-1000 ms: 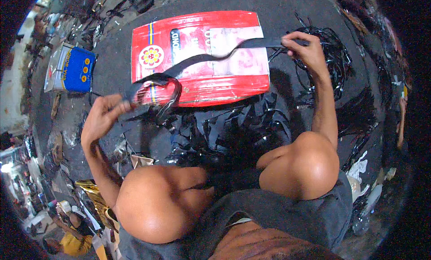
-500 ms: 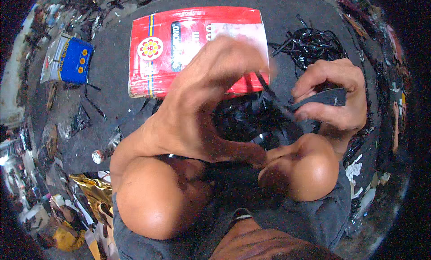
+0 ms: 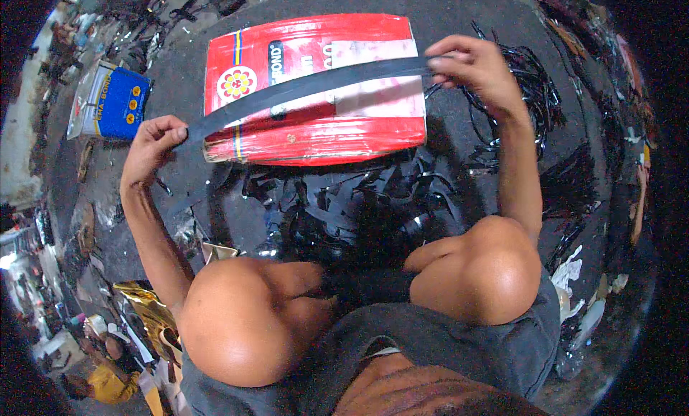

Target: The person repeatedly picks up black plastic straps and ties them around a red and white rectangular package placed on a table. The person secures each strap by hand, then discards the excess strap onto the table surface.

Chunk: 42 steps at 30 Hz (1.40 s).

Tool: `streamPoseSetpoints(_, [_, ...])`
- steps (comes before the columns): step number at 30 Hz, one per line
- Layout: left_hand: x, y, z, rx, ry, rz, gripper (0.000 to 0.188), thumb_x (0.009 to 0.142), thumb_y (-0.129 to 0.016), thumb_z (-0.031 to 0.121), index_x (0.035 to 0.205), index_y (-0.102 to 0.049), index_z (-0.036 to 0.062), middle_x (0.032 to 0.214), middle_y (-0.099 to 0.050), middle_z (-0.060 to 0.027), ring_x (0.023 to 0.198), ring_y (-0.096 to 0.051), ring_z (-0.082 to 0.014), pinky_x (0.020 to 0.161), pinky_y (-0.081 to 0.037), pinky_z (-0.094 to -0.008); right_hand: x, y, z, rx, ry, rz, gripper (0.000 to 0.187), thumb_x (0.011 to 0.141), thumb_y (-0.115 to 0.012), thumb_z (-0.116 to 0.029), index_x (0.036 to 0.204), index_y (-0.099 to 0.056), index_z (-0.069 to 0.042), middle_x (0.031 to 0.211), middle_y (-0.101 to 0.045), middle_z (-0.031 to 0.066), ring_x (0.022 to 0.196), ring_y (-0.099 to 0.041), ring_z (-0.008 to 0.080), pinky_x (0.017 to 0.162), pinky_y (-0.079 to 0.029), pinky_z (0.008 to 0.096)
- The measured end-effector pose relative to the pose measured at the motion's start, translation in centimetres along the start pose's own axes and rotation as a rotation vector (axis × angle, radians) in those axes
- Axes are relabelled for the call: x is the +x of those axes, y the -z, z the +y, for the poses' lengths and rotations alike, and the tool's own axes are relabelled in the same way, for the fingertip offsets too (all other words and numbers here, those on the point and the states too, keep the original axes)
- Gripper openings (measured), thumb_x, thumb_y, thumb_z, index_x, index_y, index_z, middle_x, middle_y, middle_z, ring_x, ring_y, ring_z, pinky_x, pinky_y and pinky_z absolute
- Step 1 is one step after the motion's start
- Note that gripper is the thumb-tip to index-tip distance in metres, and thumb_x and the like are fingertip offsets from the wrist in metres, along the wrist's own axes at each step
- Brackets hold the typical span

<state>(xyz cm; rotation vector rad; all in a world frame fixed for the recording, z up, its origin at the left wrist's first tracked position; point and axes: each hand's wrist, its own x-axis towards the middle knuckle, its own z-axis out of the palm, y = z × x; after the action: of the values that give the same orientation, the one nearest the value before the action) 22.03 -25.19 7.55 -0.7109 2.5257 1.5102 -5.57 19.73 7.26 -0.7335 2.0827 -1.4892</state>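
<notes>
A long black strip (image 3: 308, 88) stretches across in front of me, above a red box-like block (image 3: 323, 139) with a worn, partly whitened top. My left hand (image 3: 153, 143) pinches the strip's left end, just off the block's left side. At the other end, my right hand (image 3: 466, 68) has its fingers closed on the strip past the block's right edge. The strip bows slightly upward in the middle. Whether it touches the block, I cannot tell. Below the block lies a pile of loose black strips (image 3: 337, 208).
A blue and white can (image 3: 118, 100) stands at the left. Thin black strips lie heaped (image 3: 531, 86) at the far right. Gold foil (image 3: 147, 301) lies beside my left knee. A person in yellow (image 3: 111, 380) is at the lower left. Scraps litter the floor.
Both hands have moved apart and away from me, the left one far to the left. The black strip, bunched near the right hand before, is now drawn out between them.
</notes>
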Motion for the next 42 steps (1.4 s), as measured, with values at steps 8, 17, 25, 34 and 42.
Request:
streamPoseSetpoints(8, [7.5, -9.8, 5.9, 0.788, -0.684, 0.852, 0.035, 0.078, -0.07, 0.014, 0.112, -0.068, 0.0053, 0.113, -0.065, -0.0177, 0.103, -0.063, -0.0327, 0.09, -0.05, -0.0427, 2.1, -7.2, 1.4, -0.723, 0.256, 0.181, 0.019, 0.079, -0.073, -0.027, 0.088, -0.075, -0.01, 0.086, -0.072, 0.0114, 0.079, -0.07, 0.0294, 0.072, -0.054, 0.041])
streamPoseSetpoints(17, [11.4, -26.4, 10.9, 0.032, -0.769, 0.208, 0.018, 0.081, -0.074, 0.011, 0.095, -0.071, 0.0019, 0.089, -0.067, -0.0115, 0.077, -0.068, -0.0205, 0.069, -0.055, -0.0329, 1.1, -5.4, 2.1, -0.662, 0.277, 0.268, 0.021, 0.081, -0.072, -0.024, 0.099, -0.068, -0.014, 0.088, -0.072, 0.0062, 0.083, -0.069, 0.0287, 0.076, -0.054, 0.0413])
streamPoseSetpoints(25, [11.1, -27.1, 11.1, 0.009, -0.866, 0.24, 0.014, 0.081, -0.074, 0.01, 0.092, -0.072, 0.0013, 0.088, -0.065, -0.0109, 0.077, -0.067, -0.0219, 0.07, -0.054, -0.032, 0.9, -4.6, 3.7, -0.862, 0.646, 0.338, 0.016, 0.081, -0.073, -0.023, 0.093, -0.07, -0.014, 0.086, -0.065, 0.0042, 0.08, -0.065, 0.0247, 0.069, -0.054, 0.0384])
streamPoseSetpoints(34, [11.3, -27.0, 10.4, 0.092, -0.977, 0.278, 0.013, 0.082, -0.073, 0.011, 0.092, -0.073, 0.0022, 0.088, -0.065, -0.0116, 0.077, -0.067, -0.0233, 0.07, -0.054, -0.0335, 0.7, -4.1, 3.6, -0.983, 0.716, 0.223, 0.014, 0.084, -0.07, -0.023, 0.091, -0.07, -0.011, 0.092, -0.061, 0.0049, 0.082, -0.065, 0.0258, 0.066, -0.055, 0.0379])
streamPoseSetpoints(42, [11.2, -26.4, 10.8, -0.042, -0.768, 0.158, 0.013, 0.081, -0.075, 0.013, 0.088, -0.074, 0.0015, 0.084, -0.066, -0.0097, 0.076, -0.066, -0.0175, 0.069, -0.053, -0.0298, 0.7, -3.9, 3.8, -0.698, 0.578, 0.189, 0.017, 0.081, -0.075, -0.022, 0.089, -0.072, -0.007, 0.095, -0.062, 0.0084, 0.081, -0.067, 0.0275, 0.071, -0.055, 0.0376])
